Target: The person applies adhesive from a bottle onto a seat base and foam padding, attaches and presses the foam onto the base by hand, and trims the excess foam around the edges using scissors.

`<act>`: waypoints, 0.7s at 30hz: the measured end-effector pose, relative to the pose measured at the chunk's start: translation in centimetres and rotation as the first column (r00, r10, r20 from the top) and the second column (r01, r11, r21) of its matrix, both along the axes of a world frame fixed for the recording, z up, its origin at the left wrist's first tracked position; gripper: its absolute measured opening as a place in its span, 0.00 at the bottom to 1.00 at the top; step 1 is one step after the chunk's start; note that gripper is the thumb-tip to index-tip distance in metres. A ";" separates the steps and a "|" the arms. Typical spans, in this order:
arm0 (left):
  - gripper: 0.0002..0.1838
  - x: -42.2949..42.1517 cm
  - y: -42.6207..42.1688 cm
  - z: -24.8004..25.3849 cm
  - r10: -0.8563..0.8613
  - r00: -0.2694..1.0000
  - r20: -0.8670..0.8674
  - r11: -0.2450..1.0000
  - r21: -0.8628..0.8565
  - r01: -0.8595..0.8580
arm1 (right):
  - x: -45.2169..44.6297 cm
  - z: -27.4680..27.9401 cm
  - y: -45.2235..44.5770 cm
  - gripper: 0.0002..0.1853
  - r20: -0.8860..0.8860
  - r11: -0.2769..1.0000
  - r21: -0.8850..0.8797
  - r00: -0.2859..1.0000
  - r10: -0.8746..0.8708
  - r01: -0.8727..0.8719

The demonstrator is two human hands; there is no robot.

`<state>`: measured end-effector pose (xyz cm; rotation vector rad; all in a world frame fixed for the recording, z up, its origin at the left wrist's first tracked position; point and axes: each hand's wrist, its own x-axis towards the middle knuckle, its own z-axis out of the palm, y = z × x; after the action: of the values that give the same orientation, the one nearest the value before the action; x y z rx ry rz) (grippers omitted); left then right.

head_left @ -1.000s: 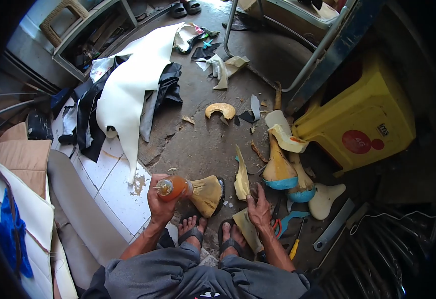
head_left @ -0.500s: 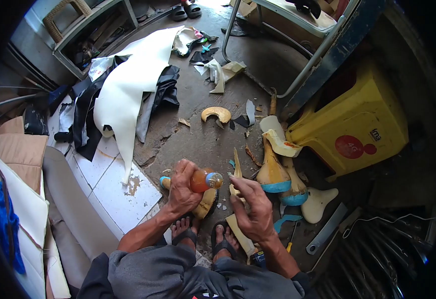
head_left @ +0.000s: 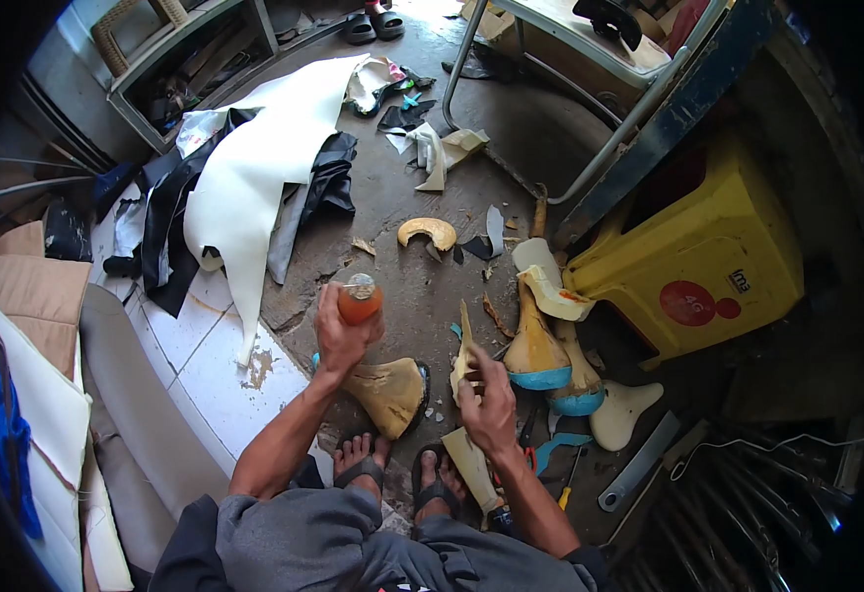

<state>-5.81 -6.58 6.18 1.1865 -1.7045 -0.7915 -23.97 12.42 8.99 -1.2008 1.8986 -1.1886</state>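
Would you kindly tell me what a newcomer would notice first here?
Probably the large white sheet, spread out at upper left. The bright yellow stool stands out on the right. Lower down, between them, the left hand grips a bottle of orange liquid.

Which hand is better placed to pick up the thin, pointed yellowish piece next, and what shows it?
Probably the right hand: its fingers are close by the yellowish piece, though contact is unclear, and it appears empty. The left hand, farther from it, grips the bottle of orange liquid.
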 end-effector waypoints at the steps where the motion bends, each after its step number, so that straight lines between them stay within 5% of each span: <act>1: 0.20 0.6 -1.1 -2.6 0.012 1.000 0.024 0.999 -0.032 -0.012 | -0.6 -2.7 -0.1 0.34 -0.003 1.000 -0.006 1.000 0.000 -0.001; 3: 0.21 0.8 -2.0 -5.8 0.031 0.999 0.014 0.998 -0.057 -0.030 | -1.1 -7.9 0.5 0.48 -0.417 0.982 0.178 0.909 0.021 0.059; 6: 0.24 1.2 -2.4 -6.0 0.023 1.000 0.011 1.000 -0.018 -0.023 | -0.4 -10.5 1.3 0.58 -0.451 0.919 0.387 0.884 0.121 0.072; 11: 0.37 1.4 -1.7 -5.0 -0.011 1.000 0.024 1.000 -0.007 0.011 | -0.6 -11.0 1.8 0.59 -0.395 0.923 0.375 0.916 0.071 0.090; 16: 0.53 2.0 -0.3 -4.5 -0.050 0.998 -0.026 0.995 0.083 0.052 | -1.2 -6.8 1.5 0.56 0.100 0.929 0.249 0.947 -0.305 0.273; 18: 0.51 2.4 1.1 -4.0 0.018 1.000 -0.004 0.996 0.085 -0.018 | -1.4 -4.8 1.4 0.55 0.203 0.925 0.255 0.920 -0.336 0.282; 20: 0.48 3.0 3.2 -2.5 0.082 0.996 0.018 0.993 0.081 -0.083 | -1.4 -3.2 1.4 0.54 0.511 0.935 0.195 0.782 -0.356 0.298; 21: 0.47 3.3 4.6 -1.2 0.135 0.985 0.107 0.990 -0.046 -0.131 | -1.2 -1.9 1.4 0.53 0.554 0.941 0.166 0.762 -0.337 0.295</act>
<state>-2.52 -1.94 4.98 1.3228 -1.7017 -0.6188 -25.13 13.79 7.07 -0.3948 1.6739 -1.4467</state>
